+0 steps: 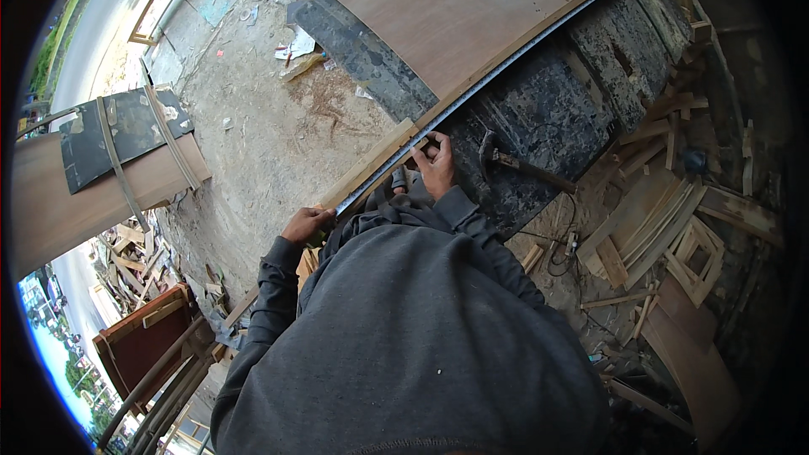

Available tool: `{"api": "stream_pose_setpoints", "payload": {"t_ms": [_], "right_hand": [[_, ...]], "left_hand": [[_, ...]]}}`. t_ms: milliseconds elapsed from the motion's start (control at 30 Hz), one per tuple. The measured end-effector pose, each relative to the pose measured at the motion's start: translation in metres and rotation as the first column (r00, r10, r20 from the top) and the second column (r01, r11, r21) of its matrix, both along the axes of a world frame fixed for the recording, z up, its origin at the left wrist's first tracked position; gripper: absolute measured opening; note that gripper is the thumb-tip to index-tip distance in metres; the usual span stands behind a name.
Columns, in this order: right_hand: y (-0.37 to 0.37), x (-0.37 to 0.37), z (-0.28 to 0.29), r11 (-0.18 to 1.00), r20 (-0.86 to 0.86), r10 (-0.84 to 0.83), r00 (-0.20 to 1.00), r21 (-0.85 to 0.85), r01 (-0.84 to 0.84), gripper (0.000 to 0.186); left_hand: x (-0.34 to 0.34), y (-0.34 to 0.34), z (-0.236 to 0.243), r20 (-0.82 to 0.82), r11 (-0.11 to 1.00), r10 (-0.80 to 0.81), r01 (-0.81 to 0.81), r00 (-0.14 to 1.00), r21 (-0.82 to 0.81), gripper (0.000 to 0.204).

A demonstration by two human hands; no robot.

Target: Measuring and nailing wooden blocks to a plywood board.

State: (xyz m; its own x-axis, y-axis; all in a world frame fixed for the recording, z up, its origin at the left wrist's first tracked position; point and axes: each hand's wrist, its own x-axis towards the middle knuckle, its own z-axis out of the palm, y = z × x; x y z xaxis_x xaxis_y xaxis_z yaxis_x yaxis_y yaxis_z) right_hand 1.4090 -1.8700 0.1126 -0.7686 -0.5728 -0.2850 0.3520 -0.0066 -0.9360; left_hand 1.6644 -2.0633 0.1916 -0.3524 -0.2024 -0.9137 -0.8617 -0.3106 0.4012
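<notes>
Diagonally set wooden strip [371, 163]: runs from the left hand up and rightward, its upper part along the edge of a broad brown panel [455, 13]; a pale bluish band [506, 64] follows its near side.
Left hand [308, 224]: at the strip's lower end, knuckles up, fingers bent and closed on that end; the forearm comes up from below, sleeve to the wrist.
Right hand [436, 167]: farther up the strip on its near side, back of the hand showing, fingers curled, thumb and forefinger reaching to the edge; whether they pinch anything I cannot tell.
Right arm: passes in front of the torso's right side, elbow bent, dark sleeve [459, 206] ending at the wrist.
Hammer [514, 165]: just right of the right hand, lying on the dark worktop [535, 109], head toward the hand, handle slanting down and right.
Scrap wood [649, 223]: heaped on the ground at the right, well apart from both hands.
</notes>
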Motion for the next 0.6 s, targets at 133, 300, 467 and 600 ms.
{"api": "stream_pose_setpoints", "payload": {"t_ms": [133, 300, 467, 600], "right_hand": [[-0.0005, 0.0002, -0.0014, 0.999, 0.016, -0.019, 1.0, -0.047, 0.02, 0.045], [0.0017, -0.0011, -0.0035, 1.0, 0.007, -0.011, 1.0, -0.008, 0.011, 0.045], [0.0011, 0.0005, -0.0005, 0.999, 0.026, -0.024, 0.999, -0.026, 0.024, 0.044], [0.0012, -0.0002, -0.0007, 1.0, -0.022, -0.021, 1.0, -0.013, 0.021, 0.045]], "left_hand": [[0.0002, 0.0015, 0.0, -0.001, 0.999, -0.011, 0.011, 1.0, -0.031, 0.037], [-0.0008, 0.0022, -0.0002, -0.008, 0.999, -0.014, 0.014, 1.0, -0.039, 0.036], [-0.0003, 0.0008, -0.0024, -0.011, 1.0, 0.002, -0.002, 1.0, -0.013, 0.037], [-0.0006, 0.0019, -0.0058, -0.028, 1.0, -0.003, 0.002, 1.0, -0.031, 0.038]]}}
